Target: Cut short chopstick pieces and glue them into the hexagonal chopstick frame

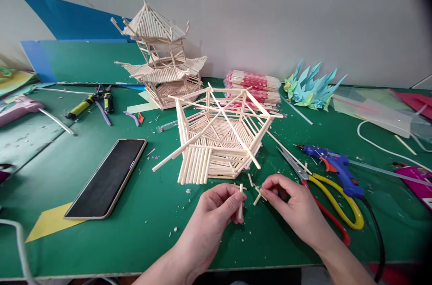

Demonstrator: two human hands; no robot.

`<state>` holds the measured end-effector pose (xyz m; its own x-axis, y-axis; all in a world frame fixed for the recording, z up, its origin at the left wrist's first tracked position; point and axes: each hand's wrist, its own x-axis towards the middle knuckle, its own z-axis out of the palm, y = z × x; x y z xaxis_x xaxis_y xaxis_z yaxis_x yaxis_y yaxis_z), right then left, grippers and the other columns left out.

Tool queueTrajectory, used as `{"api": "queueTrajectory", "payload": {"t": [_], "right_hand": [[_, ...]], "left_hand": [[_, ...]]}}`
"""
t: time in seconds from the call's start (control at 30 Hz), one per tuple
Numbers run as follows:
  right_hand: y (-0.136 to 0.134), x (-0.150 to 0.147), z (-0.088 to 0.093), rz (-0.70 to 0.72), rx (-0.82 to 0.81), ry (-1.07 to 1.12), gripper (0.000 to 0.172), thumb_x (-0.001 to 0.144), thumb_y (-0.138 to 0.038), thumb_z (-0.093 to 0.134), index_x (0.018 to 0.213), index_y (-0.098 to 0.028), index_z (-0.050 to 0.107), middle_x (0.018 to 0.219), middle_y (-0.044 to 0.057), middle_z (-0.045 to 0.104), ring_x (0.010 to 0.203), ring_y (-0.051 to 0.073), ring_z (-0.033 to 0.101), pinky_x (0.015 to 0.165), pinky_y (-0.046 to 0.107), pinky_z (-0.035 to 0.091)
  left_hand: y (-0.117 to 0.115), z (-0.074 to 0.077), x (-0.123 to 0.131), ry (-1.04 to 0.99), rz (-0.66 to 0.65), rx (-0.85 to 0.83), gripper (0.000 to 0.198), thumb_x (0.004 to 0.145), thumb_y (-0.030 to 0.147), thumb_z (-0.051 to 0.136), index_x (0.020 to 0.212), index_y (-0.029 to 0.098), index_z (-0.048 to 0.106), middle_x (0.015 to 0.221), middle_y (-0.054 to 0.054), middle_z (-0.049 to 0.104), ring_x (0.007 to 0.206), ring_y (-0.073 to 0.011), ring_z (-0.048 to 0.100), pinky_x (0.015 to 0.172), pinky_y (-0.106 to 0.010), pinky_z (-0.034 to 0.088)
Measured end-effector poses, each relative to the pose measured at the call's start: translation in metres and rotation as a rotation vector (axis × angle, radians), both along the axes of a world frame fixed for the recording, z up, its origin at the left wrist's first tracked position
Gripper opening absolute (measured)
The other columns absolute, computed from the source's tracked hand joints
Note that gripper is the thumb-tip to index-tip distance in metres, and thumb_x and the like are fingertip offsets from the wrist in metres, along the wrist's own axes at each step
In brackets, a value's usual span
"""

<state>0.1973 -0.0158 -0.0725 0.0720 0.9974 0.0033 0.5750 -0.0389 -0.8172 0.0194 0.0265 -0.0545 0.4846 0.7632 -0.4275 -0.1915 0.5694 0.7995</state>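
Note:
A short wooden stick (240, 202) stands nearly upright between the thumb and fingers of my left hand (216, 211), which is closed on it. My right hand (292, 202) is pinched at the end of another short wooden stick (257, 196), low over the table; small cut pieces overlap there, so the exact grip is partly hidden. Just beyond both hands sits a many-sided stick frame (219, 136) with a slatted floor, a small ramp of sticks at its front and long sticks crossing its top.
A finished-looking stick pagoda (158, 64) stands behind, near packs of sticks (251, 82) and folded blue paper (312, 87). Yellow-and-red-handled pliers (324, 193) and a blue glue gun (332, 163) lie right. A phone (110, 177), wire cutters (96, 100) and a pink glue gun (20, 109) lie left.

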Motion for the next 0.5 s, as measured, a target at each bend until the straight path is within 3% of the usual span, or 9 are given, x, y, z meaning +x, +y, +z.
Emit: {"api": "queueTrajectory", "payload": {"t": [0.2, 0.37, 0.5], "right_hand": [[0.000, 0.003, 0.017, 0.061, -0.104, 0.291, 0.017, 0.085, -0.034, 0.051, 0.094, -0.019, 0.053, 0.081, 0.000, 0.056, 0.073, 0.011, 0.055, 0.066, 0.020, 0.048], [0.002, -0.003, 0.026, 0.115, -0.161, 0.401, 0.014, 0.085, -0.030, 0.052, 0.094, -0.020, 0.053, 0.080, -0.001, 0.052, 0.072, 0.010, 0.051, 0.064, 0.020, 0.046], [0.004, -0.006, 0.027, 0.133, -0.187, 0.416, 0.014, 0.084, -0.027, 0.053, 0.096, -0.020, 0.053, 0.080, -0.001, 0.052, 0.071, 0.010, 0.051, 0.061, 0.020, 0.045]], "left_hand": [[-0.001, -0.004, 0.004, 0.034, -0.047, 0.064, 0.018, 0.077, 0.025, 0.061, 0.064, 0.014, 0.059, 0.052, 0.001, 0.054, 0.054, -0.0104, 0.044, 0.056, -0.024, 0.033], [-0.002, -0.004, 0.010, 0.009, -0.157, 0.023, 0.018, 0.075, 0.025, 0.063, 0.062, 0.013, 0.060, 0.052, 0.001, 0.055, 0.050, -0.0098, 0.045, 0.054, -0.024, 0.035], [-0.001, -0.005, 0.010, -0.030, -0.174, -0.041, 0.019, 0.072, 0.026, 0.066, 0.059, 0.013, 0.060, 0.052, 0.001, 0.055, 0.050, -0.0099, 0.047, 0.055, -0.025, 0.037]]}}
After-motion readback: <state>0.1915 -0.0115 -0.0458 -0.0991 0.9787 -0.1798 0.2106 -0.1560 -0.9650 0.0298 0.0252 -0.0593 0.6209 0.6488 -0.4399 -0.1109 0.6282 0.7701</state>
